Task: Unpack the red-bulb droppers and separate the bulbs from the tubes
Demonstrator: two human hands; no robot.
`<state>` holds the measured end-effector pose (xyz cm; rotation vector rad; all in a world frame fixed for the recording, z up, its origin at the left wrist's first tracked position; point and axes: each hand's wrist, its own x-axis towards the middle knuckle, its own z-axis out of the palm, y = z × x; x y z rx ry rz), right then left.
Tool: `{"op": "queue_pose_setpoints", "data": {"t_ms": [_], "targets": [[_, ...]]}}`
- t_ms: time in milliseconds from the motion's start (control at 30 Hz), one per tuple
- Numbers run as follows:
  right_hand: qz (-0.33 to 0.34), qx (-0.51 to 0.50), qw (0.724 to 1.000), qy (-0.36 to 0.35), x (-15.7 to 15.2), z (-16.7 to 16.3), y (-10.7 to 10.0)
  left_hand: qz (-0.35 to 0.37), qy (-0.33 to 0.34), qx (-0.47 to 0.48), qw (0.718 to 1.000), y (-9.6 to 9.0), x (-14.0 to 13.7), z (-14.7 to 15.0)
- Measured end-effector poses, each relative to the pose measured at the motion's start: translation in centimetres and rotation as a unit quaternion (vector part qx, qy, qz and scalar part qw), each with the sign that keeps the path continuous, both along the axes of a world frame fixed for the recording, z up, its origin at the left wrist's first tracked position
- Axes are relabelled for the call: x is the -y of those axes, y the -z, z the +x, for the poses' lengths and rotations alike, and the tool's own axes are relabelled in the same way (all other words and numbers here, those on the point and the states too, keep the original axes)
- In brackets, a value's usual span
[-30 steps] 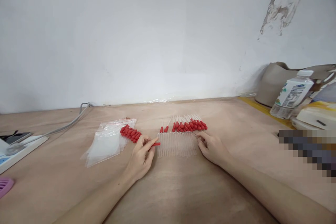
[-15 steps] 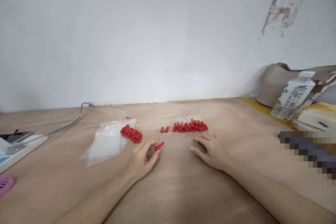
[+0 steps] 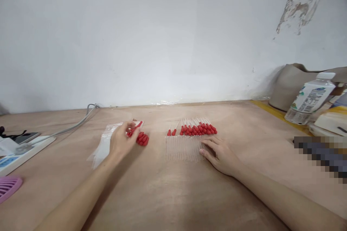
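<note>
My left hand (image 3: pixel 122 142) is over the pile of red rubber bulbs (image 3: pixel 143 138), with a red rubber bulb (image 3: pixel 138 125) pinched between its thumb and fingers. The pile lies at the right side of some clear zip bags (image 3: pixel 102 144), partly hidden by that hand. Clear thin tubes (image 3: pixel 183 148) lie side by side in a row at the middle of the table. At the row's right end rests my right hand (image 3: pixel 219 154), open, thumb and fingers apart and touching the end tubes. Behind the row lie droppers with red bulbs (image 3: pixel 199 129), their tubes pointing at the wall.
A white power strip (image 3: pixel 27 154) with a grey cable (image 3: pixel 73 128) lies at the left, near a pink slatted object (image 3: pixel 9 188). At the right stand a plastic bottle (image 3: pixel 310 97) and a beige bag (image 3: pixel 280 88). A white wall (image 3: pixel 149 43) rises behind the table.
My left hand has moved left from the tube row to the bulb pile, carrying the red rubber bulb. My right hand has stayed at the row's right end. The view has shifted slightly.
</note>
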<state>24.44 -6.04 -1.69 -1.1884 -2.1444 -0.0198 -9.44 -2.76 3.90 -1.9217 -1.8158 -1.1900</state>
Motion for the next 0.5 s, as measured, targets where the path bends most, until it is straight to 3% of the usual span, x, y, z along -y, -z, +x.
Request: {"op": "queue_pose_setpoints", "data": {"t_ms": [200, 500], "targets": [[-0.001, -0.002, 1.000, 0.005, 0.0, -0.1, 0.0, -0.095, -0.074, 0.031, 0.992, 0.1, -2.7, -4.7], [0.010, -0.002, 1.000, 0.002, -0.2, 0.0, 0.2, -0.134, -0.026, 0.029, 0.990, 1.2, -4.4, -5.5]]}}
